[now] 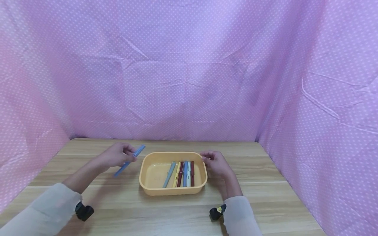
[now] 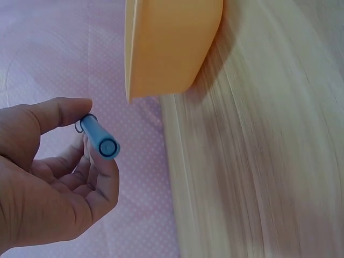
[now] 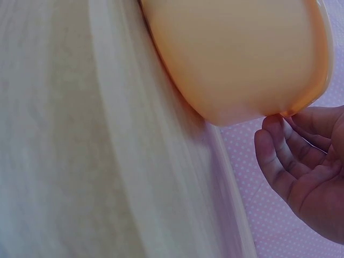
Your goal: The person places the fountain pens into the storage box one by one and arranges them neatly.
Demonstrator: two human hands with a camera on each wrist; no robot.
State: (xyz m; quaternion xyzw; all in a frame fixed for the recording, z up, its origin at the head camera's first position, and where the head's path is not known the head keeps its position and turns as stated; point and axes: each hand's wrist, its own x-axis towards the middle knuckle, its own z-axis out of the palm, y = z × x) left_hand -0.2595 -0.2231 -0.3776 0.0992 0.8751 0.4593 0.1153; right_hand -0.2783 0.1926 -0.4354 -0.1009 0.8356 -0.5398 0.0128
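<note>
My left hand (image 1: 117, 155) pinches a blue pen (image 1: 139, 150) between thumb and fingers, to the left of a yellow plastic basket (image 1: 172, 191). In the left wrist view the pen (image 2: 97, 131) points its round end at the camera, and its wire clip shows beside the thumb. My right hand (image 1: 218, 163) holds the basket's right rim at the far corner, with thumb and fingertips against it. Inside the basket several pens lie side by side, among them a grey-blue pen (image 1: 169, 174), a yellow pen (image 1: 176, 174) and a dark red pen (image 1: 192, 173).
The basket stands on a wood-grain table (image 1: 165, 216). A pink dotted cloth (image 1: 189, 82) hangs behind the table and along both sides. Small black cameras are strapped at both wrists, over pale sleeves (image 1: 240, 214).
</note>
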